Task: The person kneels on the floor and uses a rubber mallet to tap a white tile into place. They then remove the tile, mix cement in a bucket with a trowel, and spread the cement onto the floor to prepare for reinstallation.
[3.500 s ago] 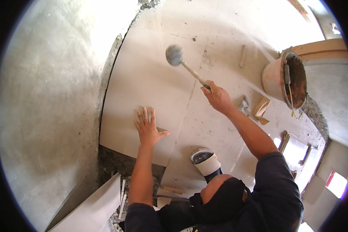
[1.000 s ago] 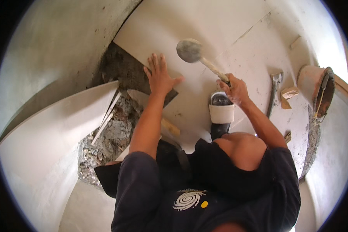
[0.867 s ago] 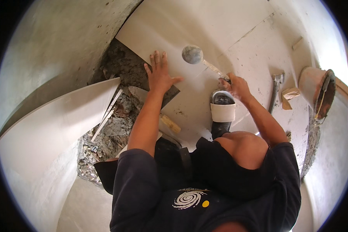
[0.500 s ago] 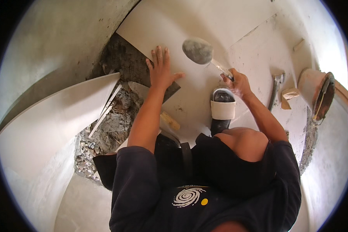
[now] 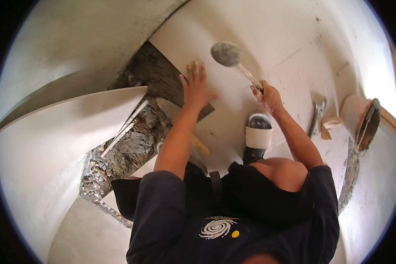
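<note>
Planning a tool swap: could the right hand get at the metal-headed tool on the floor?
Probably, yes: the metal-headed tool lies right of the right hand with nothing visible between them, though that hand grips the mallet and would likely need to release it.

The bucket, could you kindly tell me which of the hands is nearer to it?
Right. The right hand, gripping the mallet, is left of the bucket; the left hand, spread over a pale tile, is farther left.

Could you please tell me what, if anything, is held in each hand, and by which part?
The right hand holds the mallet by its handle, near the end away from the head. The left hand, fingers spread, holds nothing.
</note>
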A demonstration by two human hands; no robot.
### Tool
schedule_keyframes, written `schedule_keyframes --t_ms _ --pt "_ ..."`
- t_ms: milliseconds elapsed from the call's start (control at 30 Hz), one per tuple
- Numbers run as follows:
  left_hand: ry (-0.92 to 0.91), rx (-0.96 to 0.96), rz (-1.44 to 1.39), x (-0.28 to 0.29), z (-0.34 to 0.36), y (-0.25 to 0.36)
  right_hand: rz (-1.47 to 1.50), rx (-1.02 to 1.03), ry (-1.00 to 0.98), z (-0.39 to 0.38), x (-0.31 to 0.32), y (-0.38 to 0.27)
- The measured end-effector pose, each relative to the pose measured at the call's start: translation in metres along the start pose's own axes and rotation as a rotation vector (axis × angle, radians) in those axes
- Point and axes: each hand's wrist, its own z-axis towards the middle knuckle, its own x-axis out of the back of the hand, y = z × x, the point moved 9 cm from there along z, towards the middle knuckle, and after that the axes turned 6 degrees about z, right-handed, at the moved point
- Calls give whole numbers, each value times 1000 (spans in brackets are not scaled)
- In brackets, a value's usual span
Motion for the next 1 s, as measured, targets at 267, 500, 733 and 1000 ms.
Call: schedule_keyframes --t_ms 267,500,733,1000 --pt "-74 32 -50 11 3 0 75 62 30 37 1 -19" --pt "-86 24 -59 16 -1 3 13 84 -33 67 -12 -53" --pt "-129 67 -55 20 0 7 -52 46 -26 67 -17 -44" --pt "-147 39 -49 15 2 9 53 30 -2 45 8 -30"
